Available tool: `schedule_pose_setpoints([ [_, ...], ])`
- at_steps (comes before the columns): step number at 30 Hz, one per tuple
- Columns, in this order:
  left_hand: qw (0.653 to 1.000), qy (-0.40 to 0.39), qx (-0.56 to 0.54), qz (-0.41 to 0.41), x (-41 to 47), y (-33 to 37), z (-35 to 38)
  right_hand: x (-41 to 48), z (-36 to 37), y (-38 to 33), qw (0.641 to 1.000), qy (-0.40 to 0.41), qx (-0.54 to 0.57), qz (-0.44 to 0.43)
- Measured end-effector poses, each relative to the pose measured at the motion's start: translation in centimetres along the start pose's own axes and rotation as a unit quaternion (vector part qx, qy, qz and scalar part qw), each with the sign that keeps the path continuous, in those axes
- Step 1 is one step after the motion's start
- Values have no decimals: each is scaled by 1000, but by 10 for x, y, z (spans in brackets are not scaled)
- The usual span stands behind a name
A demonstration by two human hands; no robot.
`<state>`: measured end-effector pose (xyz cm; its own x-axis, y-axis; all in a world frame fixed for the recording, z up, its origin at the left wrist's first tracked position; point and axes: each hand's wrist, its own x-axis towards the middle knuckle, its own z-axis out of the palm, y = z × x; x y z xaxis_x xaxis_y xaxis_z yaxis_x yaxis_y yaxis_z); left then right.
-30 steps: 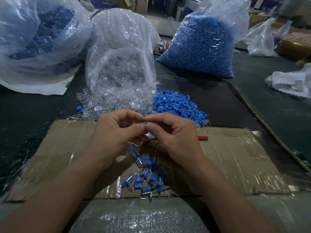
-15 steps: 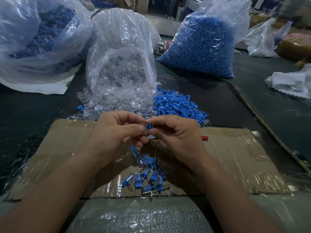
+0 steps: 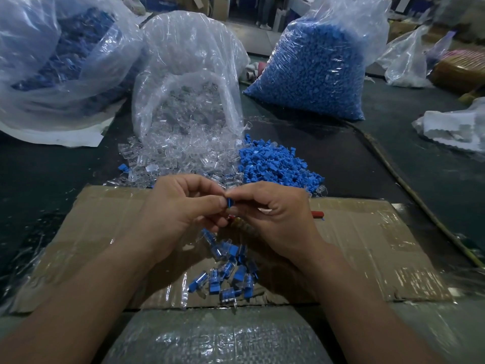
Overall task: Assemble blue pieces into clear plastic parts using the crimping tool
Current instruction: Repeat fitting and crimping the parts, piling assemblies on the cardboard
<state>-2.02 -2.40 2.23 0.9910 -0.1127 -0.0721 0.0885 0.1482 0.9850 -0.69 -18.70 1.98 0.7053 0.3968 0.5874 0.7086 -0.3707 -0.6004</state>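
Nearest the person lies a bundle (image 3: 215, 337) of grey woven material under glossy clear wrap. Beyond it, a flattened cardboard sheet (image 3: 367, 245), patched with shiny tape, covers the dark surface (image 3: 39, 179). On the cardboard, between the wrists, sits a small pile of assembled pieces (image 3: 228, 271): short clear shells, each with a blue insert showing through and a blue cap at one end, lying at all angles.

Above that pile the two hands meet. The left hand (image 3: 178, 214) has its fingers curled, thumb and forefinger pinching one blue piece (image 3: 229, 202), small and blocky. The right hand (image 3: 278, 219) pinches the same piece from the other side, its remaining fingers folded under. Whether a clear part is on the piece cannot be told.

A red handle of the crimping tool (image 3: 317, 214) pokes out past the right hand, low over the cardboard; the rest is hidden.

Just past the cardboard are a heap of loose blue pieces (image 3: 275, 166) and, touching it on the left, a spill of clear parts (image 3: 183, 153) from an open clear bag (image 3: 183, 74). Farther back stand a full bag of blue pieces (image 3: 315, 74) and another bag (image 3: 52, 61) at far left.
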Motion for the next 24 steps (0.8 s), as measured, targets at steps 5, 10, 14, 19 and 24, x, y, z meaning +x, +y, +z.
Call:
schedule_pose_setpoints([
  [5,1000,6,11,8,1,-2,-1,2,-3,-3,998,-38,-17,37],
  [10,999,30,-9,7,3,-3,-4,3,-25,8,976,-84,-65,190],
  [14,999,43,-27,7,5,-4,-8,3,-49,19,936,-161,-128,287],
  [19,999,47,-14,21,8,-6,-12,0,-53,15,881,-316,-152,317],
  [24,999,42,-15,23,9,-9,-13,0,-45,15,865,-348,-233,277],
])
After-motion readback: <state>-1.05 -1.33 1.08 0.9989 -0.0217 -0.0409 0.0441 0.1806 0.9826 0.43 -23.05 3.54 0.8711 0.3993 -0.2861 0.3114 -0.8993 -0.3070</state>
